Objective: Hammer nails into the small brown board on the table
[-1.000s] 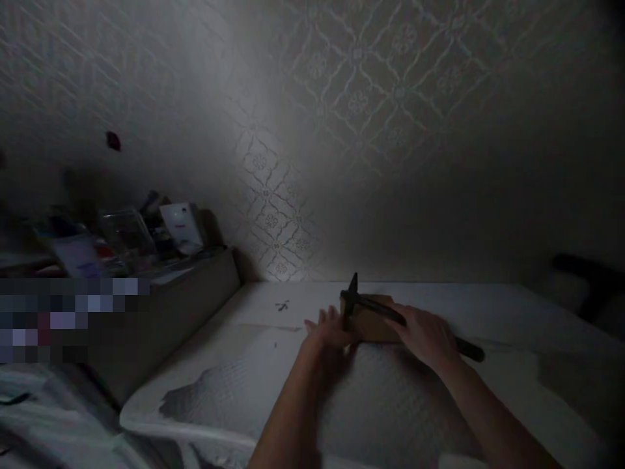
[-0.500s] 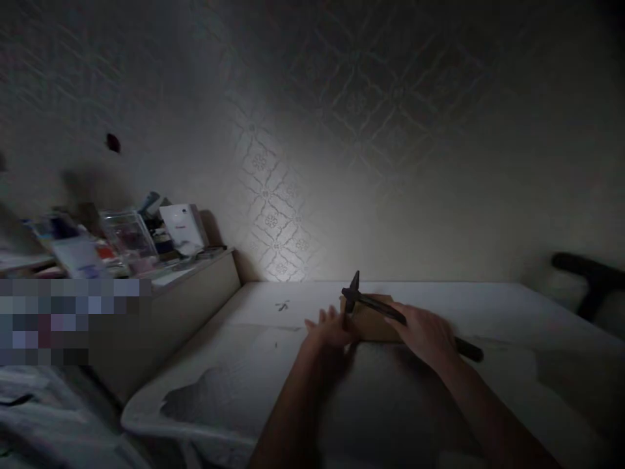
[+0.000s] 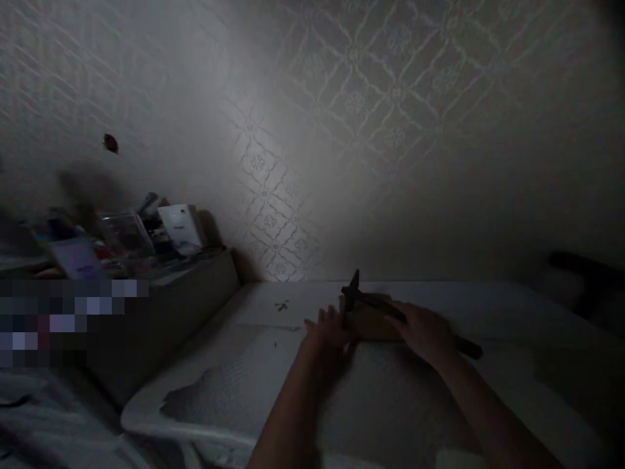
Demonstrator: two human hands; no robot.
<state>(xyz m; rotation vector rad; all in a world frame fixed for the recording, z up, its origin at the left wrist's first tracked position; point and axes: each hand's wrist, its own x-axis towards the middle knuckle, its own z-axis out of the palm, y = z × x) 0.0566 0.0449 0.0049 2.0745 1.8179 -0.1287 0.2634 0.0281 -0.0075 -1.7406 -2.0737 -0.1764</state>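
A dark hammer [image 3: 378, 303] is in my right hand [image 3: 427, 331], its fingers closed round the handle, whose end sticks out behind the hand. The hammer's head is over the left end of a brown block [image 3: 374, 326], which lies on the white table [image 3: 273, 365]. Beside that end of the block is my left hand [image 3: 328, 327], with some fingers raised and apart; its thumb side is close to the block, and whether it pinches something there is too dark to see. Several small dark pieces [image 3: 282, 305], perhaps nails, lie on the table to the left.
At the left, a cabinet [image 3: 195, 293] next to the table carries a white box [image 3: 180, 226], a clear plastic container [image 3: 127, 234] and a pale tube [image 3: 78, 257]. A patterned wall [image 3: 390, 163] rises behind the table. Something dark [image 3: 581, 264] stands at the right edge.
The light has shifted: the wall is brighter, while the table and hands are darker. Both hands and the hammer have hardly moved.
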